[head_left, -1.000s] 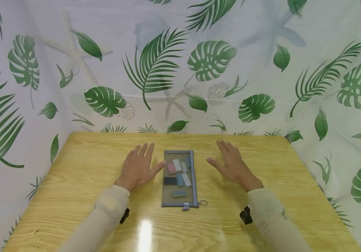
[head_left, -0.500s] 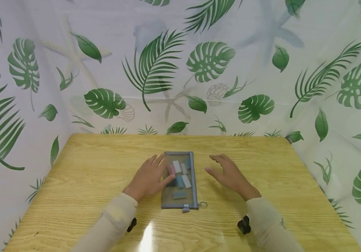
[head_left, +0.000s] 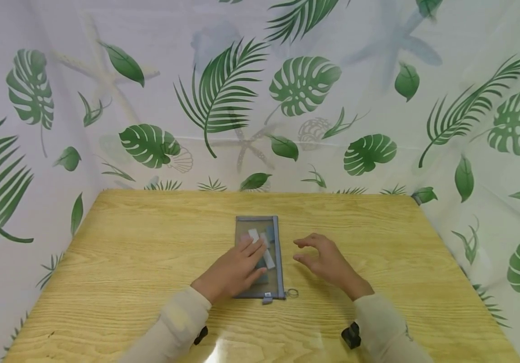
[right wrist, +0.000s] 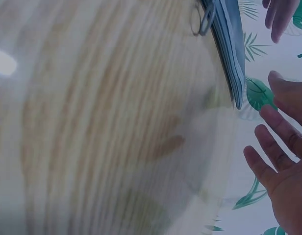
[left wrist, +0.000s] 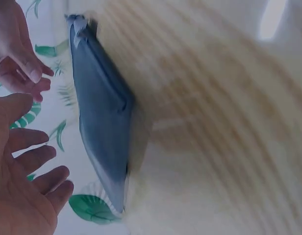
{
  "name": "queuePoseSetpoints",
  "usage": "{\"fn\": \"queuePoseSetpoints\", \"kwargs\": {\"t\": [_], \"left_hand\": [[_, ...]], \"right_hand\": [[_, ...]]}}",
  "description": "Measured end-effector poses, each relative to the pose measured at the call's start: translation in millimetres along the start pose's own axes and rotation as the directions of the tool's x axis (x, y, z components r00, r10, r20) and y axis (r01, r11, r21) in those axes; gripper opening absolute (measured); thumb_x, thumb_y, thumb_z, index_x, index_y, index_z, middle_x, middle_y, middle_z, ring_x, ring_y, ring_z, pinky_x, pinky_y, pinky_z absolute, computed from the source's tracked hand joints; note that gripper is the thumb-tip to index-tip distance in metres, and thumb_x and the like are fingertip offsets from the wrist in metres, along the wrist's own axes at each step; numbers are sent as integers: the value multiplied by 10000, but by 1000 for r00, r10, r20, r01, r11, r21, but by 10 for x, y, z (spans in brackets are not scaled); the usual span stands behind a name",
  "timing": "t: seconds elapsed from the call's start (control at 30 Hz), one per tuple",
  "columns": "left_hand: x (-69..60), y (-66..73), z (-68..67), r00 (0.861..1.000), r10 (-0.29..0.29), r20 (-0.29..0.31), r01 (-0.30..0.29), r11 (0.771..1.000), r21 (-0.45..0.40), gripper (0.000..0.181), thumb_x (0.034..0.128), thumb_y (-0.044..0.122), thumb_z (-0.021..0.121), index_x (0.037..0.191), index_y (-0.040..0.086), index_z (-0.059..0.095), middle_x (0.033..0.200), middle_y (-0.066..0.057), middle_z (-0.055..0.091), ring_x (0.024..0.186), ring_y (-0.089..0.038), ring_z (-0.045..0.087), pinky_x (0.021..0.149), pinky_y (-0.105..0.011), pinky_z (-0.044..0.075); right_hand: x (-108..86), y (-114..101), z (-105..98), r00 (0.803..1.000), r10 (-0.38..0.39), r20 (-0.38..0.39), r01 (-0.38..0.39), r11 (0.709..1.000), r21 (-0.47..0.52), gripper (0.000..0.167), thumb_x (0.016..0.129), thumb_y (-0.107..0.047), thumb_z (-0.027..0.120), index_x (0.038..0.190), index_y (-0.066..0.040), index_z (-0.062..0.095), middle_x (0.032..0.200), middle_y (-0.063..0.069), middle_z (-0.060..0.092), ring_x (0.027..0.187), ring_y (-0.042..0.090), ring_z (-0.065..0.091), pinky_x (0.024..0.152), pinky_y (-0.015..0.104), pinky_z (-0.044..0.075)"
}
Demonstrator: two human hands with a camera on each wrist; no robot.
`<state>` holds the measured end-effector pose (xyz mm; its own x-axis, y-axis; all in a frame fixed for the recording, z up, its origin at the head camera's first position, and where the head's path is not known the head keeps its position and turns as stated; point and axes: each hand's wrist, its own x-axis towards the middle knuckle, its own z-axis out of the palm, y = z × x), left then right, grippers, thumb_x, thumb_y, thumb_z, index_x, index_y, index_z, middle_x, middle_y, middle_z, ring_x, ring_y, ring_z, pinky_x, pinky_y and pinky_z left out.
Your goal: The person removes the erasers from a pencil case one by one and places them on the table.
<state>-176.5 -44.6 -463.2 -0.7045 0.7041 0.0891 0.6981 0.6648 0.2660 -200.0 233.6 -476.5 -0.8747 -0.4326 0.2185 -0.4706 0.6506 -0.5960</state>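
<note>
A see-through zip pouch (head_left: 280, 267) with grey-blue edging lies flat on the table, small pink, white and blue blocks (head_left: 268, 258) showing through it. My left hand (head_left: 230, 269) is over the pouch's left and middle, covering some of the blocks. In the left wrist view, a gap separates the left hand (left wrist: 26, 176) from the pouch (left wrist: 102, 103), its fingers loosely bent. To the pouch's right is my right hand (head_left: 332, 259), thumb and fingers apart, holding nothing. The right wrist view has the right hand (right wrist: 288, 152) clear of the pouch (right wrist: 229, 44).
A metal ring (head_left: 293, 292) hangs from the zip at the pouch's near right corner. The wooden table (head_left: 142, 232) meets a leaf-print cloth (head_left: 242, 166) at the back and sides. Dark wrist devices (head_left: 351, 335) sit under both sleeves.
From the pouch's left side, my left hand has moved right and nearer, over the pouch. The right hand has come slightly nearer, its fingers more bent. The pouch stays put.
</note>
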Motion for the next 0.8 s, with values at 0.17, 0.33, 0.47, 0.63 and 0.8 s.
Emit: {"fn": "queuePoseSetpoints", "kwargs": {"t": [0.17, 0.33, 0.47, 0.63, 0.8], "left_hand": [[13, 58, 65, 998, 53, 21, -54, 998, 24, 535, 1090, 320, 483, 1518, 0, 444, 1563, -183, 418, 1440, -363, 391, 1171, -471, 333], [18, 93, 154, 996, 70, 50, -74, 995, 74, 508, 1098, 323, 458, 1516, 35, 466, 1582, -156, 396, 1468, -354, 347, 1193, -480, 288], [33, 108, 218, 995, 48, 85, -56, 994, 94, 519, 1104, 345, 432, 1531, 50, 449, 1604, -132, 363, 1487, -340, 313, 1204, -491, 260], [40, 95, 253, 995, 33, 97, -45, 991, 126, 519, 1095, 359, 452, 1524, 68, 467, 1601, -110, 376, 1483, -327, 326, 1203, -483, 267], [47, 69, 240, 993, 33, 113, -48, 990, 134, 549, 1075, 389, 498, 1523, 74, 472, 1601, -110, 373, 1487, -324, 318, 1207, -469, 264]], "right_hand": [[-43, -17, 52, 999, -39, 21, 39, 999, 8, 335, 906, -112, 776, 1193, 49, 715, 1037, 145, 712, 986, 336, 660, 894, 561, 532], [-86, -22, 103, 994, -95, 55, 98, 994, -51, 301, 887, -121, 797, 1140, 32, 746, 934, 78, 733, 895, 273, 663, 851, 520, 532], [-127, -7, 150, 988, -132, 79, 137, 989, -63, 277, 865, -129, 818, 1092, 22, 768, 904, 53, 741, 853, 229, 654, 823, 472, 521], [-189, -5, 200, 981, -170, 99, 174, 984, -38, 239, 862, -151, 822, 1039, 5, 788, 918, 48, 745, 847, 202, 633, 785, 415, 520], [-237, -25, 218, 979, -160, 125, 162, 987, -8, 244, 851, -181, 829, 1031, -20, 793, 955, 30, 744, 879, 187, 624, 802, 398, 523]]}}
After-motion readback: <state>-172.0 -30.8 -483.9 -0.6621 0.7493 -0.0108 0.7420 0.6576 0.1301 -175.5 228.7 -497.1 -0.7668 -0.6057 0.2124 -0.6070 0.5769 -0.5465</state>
